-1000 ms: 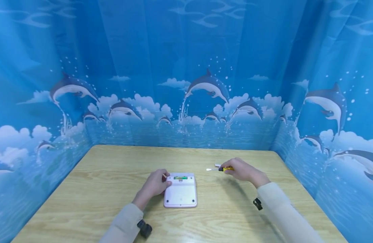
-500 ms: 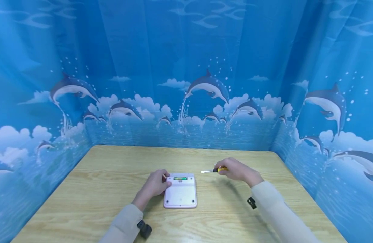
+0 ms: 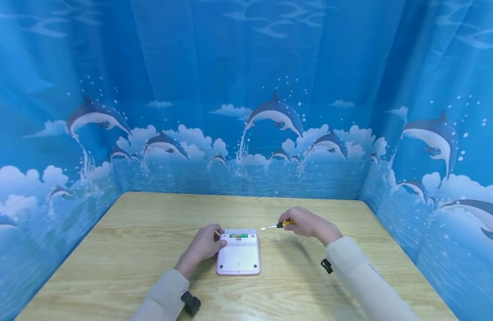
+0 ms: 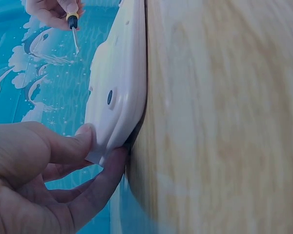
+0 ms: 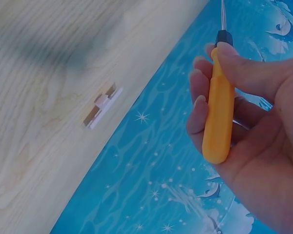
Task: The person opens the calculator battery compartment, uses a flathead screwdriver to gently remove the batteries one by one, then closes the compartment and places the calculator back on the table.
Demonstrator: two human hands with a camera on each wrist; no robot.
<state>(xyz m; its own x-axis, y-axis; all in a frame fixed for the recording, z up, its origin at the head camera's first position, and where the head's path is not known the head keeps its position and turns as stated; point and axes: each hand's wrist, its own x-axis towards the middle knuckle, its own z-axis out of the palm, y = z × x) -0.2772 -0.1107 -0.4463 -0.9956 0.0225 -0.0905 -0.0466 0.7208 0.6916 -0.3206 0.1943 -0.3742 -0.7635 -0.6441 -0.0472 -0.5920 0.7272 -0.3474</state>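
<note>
A pale pinkish-white calculator (image 3: 238, 256) lies back side up on the table, small dark feet near its corners. A green battery (image 3: 238, 236) sits in the uncovered compartment along its far edge. My left hand (image 3: 204, 243) pinches the calculator's far left corner, thumb on top and fingers at its underside (image 4: 105, 156). My right hand (image 3: 304, 221) grips a screwdriver by its yellow handle (image 5: 219, 112). Its flat metal tip points left, just off the calculator's far right corner, apart from it.
A small pale battery cover (image 5: 103, 105) with a clip lies on the wooden table (image 3: 150, 232) near its far edge; my right hand hides it in the head view. A blue dolphin-print curtain (image 3: 246, 111) encloses the table's back and sides.
My right hand has moved left with the screwdriver, bringing the tip closer to the calculator. The left hand and the calculator have stayed in place.
</note>
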